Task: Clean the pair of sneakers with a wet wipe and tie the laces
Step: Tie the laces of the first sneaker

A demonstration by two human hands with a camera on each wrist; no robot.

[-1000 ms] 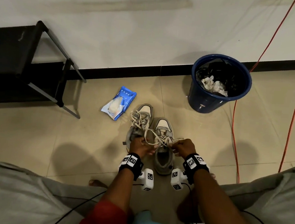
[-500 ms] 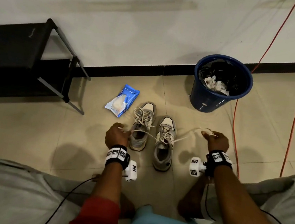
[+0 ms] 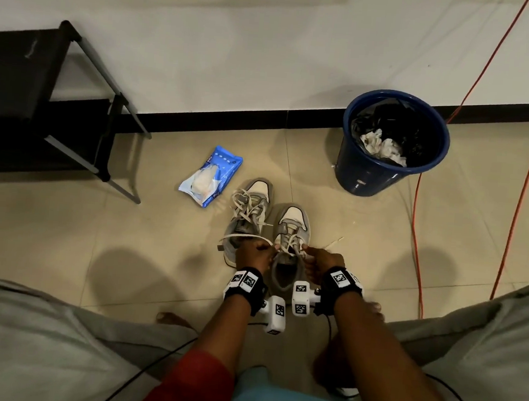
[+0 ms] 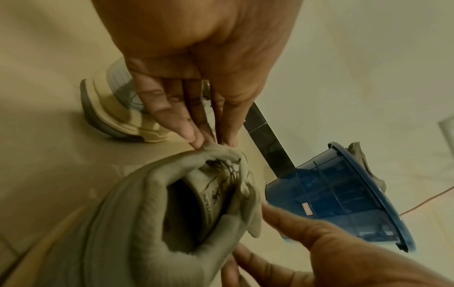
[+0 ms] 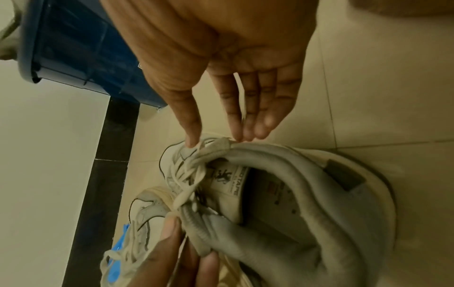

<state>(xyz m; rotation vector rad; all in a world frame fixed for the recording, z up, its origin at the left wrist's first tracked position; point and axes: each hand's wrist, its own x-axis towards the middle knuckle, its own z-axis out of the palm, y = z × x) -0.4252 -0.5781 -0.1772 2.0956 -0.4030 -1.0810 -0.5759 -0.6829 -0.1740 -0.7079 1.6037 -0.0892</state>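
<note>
Two grey-and-white sneakers stand side by side on the tile floor, the left sneaker (image 3: 251, 210) with loose laces and the right sneaker (image 3: 290, 234) nearer me. Both hands are at the right sneaker's tongue. My left hand (image 3: 262, 251) pinches a cream lace (image 3: 238, 236) that loops out to the left. In the left wrist view, my left hand (image 4: 212, 144) pinches at the tongue's top. My right hand (image 3: 311, 254) pinches the other lace end (image 3: 332, 242); in the right wrist view, my right hand (image 5: 216, 142) has thumb and fingertips closed on the laces (image 5: 189, 186).
A blue wet-wipe pack (image 3: 209, 177) lies left of the sneakers. A blue bin (image 3: 386, 165) with crumpled wipes inside stands at the right by the wall. Red cables (image 3: 416, 231) run down the floor on the right. A black bench (image 3: 43, 103) is at the left. My knees frame the bottom.
Half a second ago my hands were spread wide, stretching the laces out to both sides. They have come back together over the right sneaker's tongue, laces still held.
</note>
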